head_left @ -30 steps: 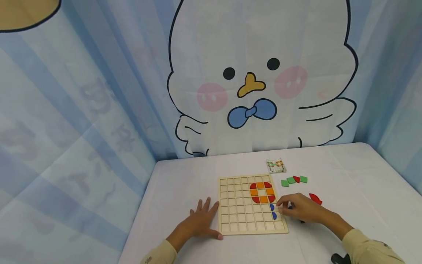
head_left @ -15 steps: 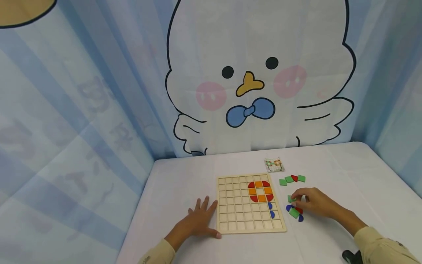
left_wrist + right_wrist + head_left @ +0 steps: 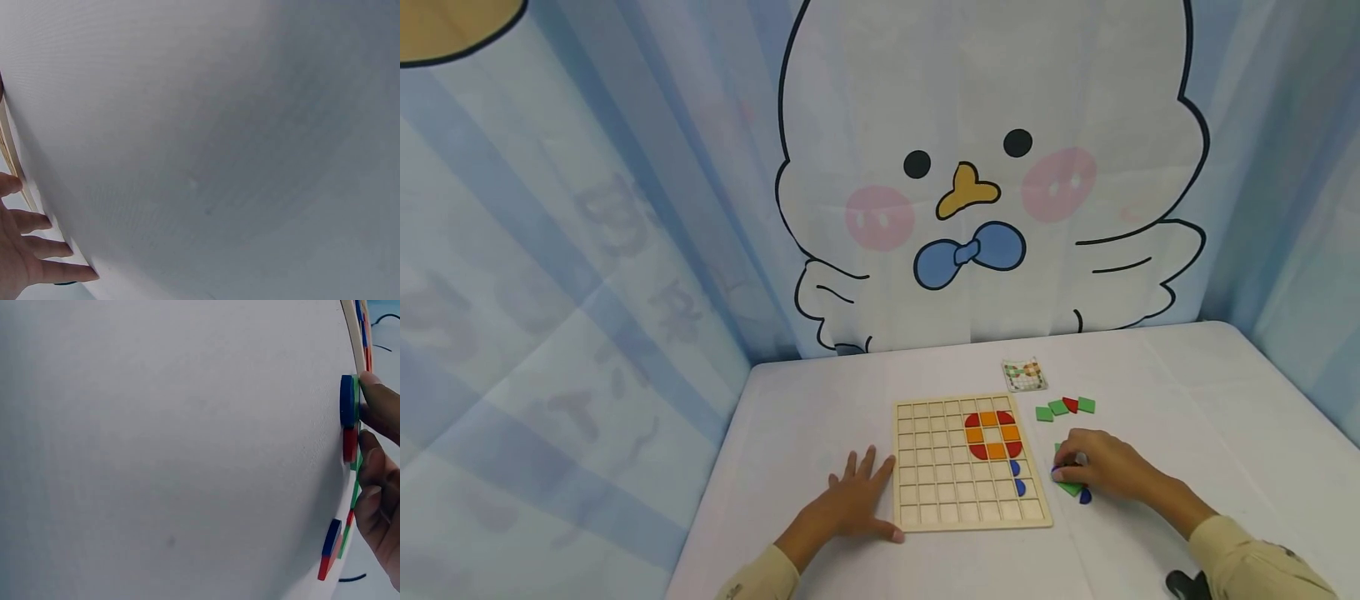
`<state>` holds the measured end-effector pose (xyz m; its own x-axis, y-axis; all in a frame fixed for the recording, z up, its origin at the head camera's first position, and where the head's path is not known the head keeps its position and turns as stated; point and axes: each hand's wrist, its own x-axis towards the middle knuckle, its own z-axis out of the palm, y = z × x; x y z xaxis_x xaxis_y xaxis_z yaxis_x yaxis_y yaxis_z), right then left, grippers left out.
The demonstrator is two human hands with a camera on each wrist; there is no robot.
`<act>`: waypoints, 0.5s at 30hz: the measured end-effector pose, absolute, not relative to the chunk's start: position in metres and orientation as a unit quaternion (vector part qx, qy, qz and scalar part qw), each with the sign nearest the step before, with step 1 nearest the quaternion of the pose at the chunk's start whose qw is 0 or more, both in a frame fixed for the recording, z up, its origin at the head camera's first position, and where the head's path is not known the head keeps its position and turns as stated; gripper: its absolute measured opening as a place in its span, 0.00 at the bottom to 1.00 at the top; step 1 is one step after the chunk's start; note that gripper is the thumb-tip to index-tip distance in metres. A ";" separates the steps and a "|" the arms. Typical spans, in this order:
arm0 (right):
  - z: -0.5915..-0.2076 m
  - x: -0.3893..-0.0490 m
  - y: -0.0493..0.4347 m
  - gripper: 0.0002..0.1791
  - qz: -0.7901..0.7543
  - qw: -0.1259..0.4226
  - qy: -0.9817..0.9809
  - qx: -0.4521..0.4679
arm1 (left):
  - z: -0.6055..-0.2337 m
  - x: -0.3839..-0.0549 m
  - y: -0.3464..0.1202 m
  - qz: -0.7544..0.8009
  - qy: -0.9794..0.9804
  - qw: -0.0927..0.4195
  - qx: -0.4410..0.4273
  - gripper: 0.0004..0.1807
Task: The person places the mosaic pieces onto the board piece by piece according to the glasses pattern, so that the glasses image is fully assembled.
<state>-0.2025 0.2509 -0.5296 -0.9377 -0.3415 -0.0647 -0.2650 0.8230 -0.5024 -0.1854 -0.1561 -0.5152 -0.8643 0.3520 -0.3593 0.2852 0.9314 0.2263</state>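
A wooden grid board (image 3: 936, 492) lies on the white table. Red quarter-round and orange square pieces (image 3: 996, 451) form a ring in its grid, with two blue half-round pieces (image 3: 1020, 487) below. My left hand (image 3: 853, 504) rests at the board's left edge, fingers spread. To the right of the board, my right hand (image 3: 1101, 462) bends its thumb and fingers down over a small pile, partly covering it. A green piece (image 3: 1070, 489) and a blue piece (image 3: 1086, 497) show below it. In the right wrist view, thumb and fingers flank a blue piece (image 3: 346, 403); I cannot tell whether they grip one.
Several green squares (image 3: 1044, 414) and a red piece (image 3: 1071, 405) lie beyond the right hand. A small patterned card (image 3: 1024, 375) sits behind the board. A dark object (image 3: 1186, 586) is beside the right sleeve, and a printed curtain (image 3: 880, 317) hangs behind the table.
My right hand has left the board's right edge and moved right, then down onto the pile of loose pieces. The left hand stays in place.
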 end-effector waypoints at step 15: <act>-0.525 -0.203 0.240 0.10 -0.260 0.120 0.950 -0.125 | -0.518 -0.187 -0.156 0.076 0.963 0.200 0.163 0.64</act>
<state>-0.2034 0.2400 -0.5246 -0.9400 -0.2998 -0.1629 -0.1752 0.8337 -0.5236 -0.1865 -0.1561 -0.5177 -0.8671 0.3438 -0.3604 0.2827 0.9354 0.2122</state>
